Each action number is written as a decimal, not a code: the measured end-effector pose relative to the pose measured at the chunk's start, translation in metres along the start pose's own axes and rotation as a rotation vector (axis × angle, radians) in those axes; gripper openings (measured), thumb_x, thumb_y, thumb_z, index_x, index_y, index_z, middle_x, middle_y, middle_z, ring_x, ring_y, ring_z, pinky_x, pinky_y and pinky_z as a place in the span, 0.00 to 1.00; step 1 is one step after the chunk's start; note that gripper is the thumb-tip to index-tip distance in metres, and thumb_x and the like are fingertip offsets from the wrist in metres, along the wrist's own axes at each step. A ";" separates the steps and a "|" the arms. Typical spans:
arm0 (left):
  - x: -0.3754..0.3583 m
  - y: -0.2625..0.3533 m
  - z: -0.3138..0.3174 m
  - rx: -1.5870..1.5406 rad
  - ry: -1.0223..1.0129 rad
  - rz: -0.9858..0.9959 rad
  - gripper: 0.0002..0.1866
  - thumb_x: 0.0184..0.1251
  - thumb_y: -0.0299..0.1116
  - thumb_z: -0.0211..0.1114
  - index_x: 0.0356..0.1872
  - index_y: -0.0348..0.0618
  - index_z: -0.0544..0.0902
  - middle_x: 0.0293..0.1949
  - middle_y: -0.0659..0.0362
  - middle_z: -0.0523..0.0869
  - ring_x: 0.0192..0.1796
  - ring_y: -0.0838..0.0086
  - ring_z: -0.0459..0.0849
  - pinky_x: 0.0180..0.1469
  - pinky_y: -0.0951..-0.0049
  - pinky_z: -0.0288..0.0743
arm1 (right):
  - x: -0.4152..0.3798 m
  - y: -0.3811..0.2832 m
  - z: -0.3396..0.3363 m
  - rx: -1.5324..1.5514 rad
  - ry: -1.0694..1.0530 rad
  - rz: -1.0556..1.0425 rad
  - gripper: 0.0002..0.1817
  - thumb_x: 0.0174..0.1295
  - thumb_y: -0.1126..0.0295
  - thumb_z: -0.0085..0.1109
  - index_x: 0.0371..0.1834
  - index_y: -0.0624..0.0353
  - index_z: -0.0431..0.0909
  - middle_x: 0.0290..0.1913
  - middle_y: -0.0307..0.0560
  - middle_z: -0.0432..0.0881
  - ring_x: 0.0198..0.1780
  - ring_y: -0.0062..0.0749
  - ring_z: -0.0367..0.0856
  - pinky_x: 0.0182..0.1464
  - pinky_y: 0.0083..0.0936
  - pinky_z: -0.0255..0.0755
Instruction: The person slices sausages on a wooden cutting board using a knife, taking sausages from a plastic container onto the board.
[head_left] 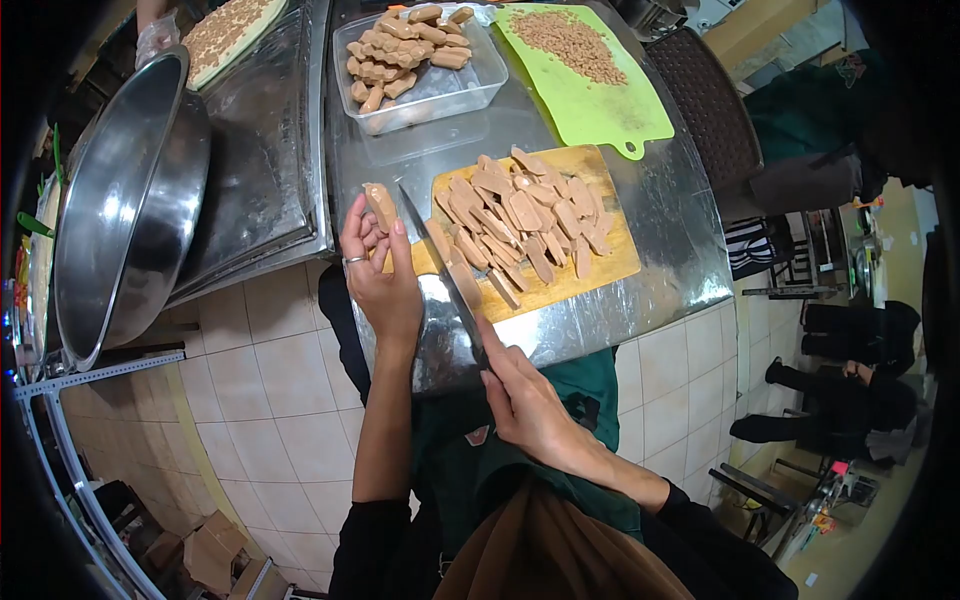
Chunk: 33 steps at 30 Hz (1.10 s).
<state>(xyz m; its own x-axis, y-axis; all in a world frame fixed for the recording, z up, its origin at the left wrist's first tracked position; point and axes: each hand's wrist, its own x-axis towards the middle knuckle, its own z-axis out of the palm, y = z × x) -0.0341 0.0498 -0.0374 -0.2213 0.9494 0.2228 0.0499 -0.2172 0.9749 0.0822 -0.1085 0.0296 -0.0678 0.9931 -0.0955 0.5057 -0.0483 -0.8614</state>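
Overhead, head view: a person is looking down at a steel counter (640,215), with the wooden cutting board (590,275) taken as the landmark for every place below.
Left hand (380,275): it is gripping a whole sausage (380,205) upright in curled fingers, just off the board's left edge; a ring is showing on one finger.
Right hand (530,405): it is wrapping closed around the handle of a knife (440,265), below the board's lower left corner, past the counter's near edge.
Knife: its blade is running up and to the left from the right hand, crossing the board's left end, with the tip sitting just beside the held sausage; whether blade and sausage are touching cannot be told.
Sausage slices (525,215): long flat pieces are lying piled over most of the board.
Clear plastic tub (470,85): it is standing above the board, toward the far left, holding whole sausages.
Green cutting mat (600,100): it is lying above the board to the right, carrying a heap of small brown bits.
Steel bowl (125,205): a large one is leaning tilted, well to the left of the board.
Tray (225,35): far up and left of the board, it is carrying brown pieces; another person's gloved hand (155,35) is resting at its edge.
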 end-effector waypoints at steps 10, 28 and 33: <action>-0.001 -0.005 -0.001 0.191 0.015 0.081 0.24 0.72 0.27 0.62 0.67 0.36 0.71 0.49 0.49 0.85 0.46 0.73 0.87 0.49 0.75 0.81 | -0.003 0.007 -0.014 -0.041 0.058 0.058 0.39 0.70 0.82 0.47 0.82 0.59 0.41 0.40 0.66 0.73 0.38 0.60 0.75 0.45 0.44 0.73; -0.029 0.038 -0.005 0.144 -0.239 -0.187 0.22 0.74 0.29 0.64 0.65 0.35 0.73 0.43 0.60 0.82 0.42 0.82 0.79 0.44 0.82 0.75 | -0.010 0.011 -0.079 0.564 -0.037 0.412 0.33 0.76 0.75 0.46 0.83 0.45 0.51 0.32 0.34 0.71 0.26 0.15 0.66 0.29 0.15 0.66; -0.054 0.047 0.005 0.416 -0.352 -0.292 0.19 0.71 0.32 0.67 0.60 0.35 0.79 0.39 0.58 0.83 0.37 0.78 0.80 0.40 0.78 0.77 | -0.025 0.015 -0.076 0.445 -0.066 0.373 0.34 0.74 0.77 0.47 0.82 0.51 0.52 0.49 0.46 0.80 0.37 0.22 0.77 0.35 0.16 0.71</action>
<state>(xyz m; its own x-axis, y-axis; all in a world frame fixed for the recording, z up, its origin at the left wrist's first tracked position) -0.0151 -0.0105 -0.0035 0.0480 0.9897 -0.1351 0.4274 0.1020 0.8983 0.1565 -0.1258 0.0573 -0.0151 0.8924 -0.4511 0.0970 -0.4477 -0.8889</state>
